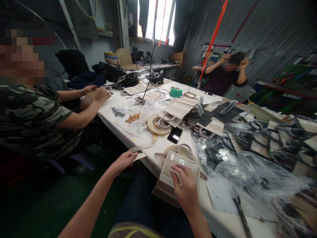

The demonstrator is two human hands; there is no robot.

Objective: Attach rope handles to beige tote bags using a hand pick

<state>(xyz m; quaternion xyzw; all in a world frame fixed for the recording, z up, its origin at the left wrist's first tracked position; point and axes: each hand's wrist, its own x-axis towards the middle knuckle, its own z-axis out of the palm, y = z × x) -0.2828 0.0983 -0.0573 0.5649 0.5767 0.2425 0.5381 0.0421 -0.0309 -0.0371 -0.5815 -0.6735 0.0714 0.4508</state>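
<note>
My left hand (pixel 125 162) is closed on the free end of a beige tape strip (pixel 146 145). That strip runs back to a tape roll (pixel 150 127) lying on the table. At the table's front edge sits a beige handbag (pixel 164 170), tilted toward me, with a plastic-wrapped handle and small metal fittings along its top. Over the bag's front panel rests my right hand (pixel 184 185), fingers apart and curved, with nothing visible between them. A phone (pixel 175 135) lies just behind the bag.
Flat beige bag pieces (pixel 182 107) are stacked mid-table. Gold-coloured hardware (pixel 133 118) is heaped at the left. Clear plastic sheeting (pixel 257 168) covers the right side, near a dark-handled tool (pixel 241 215). One person (pixel 32 115) works at the left; another (pixel 230 77) sits across the table.
</note>
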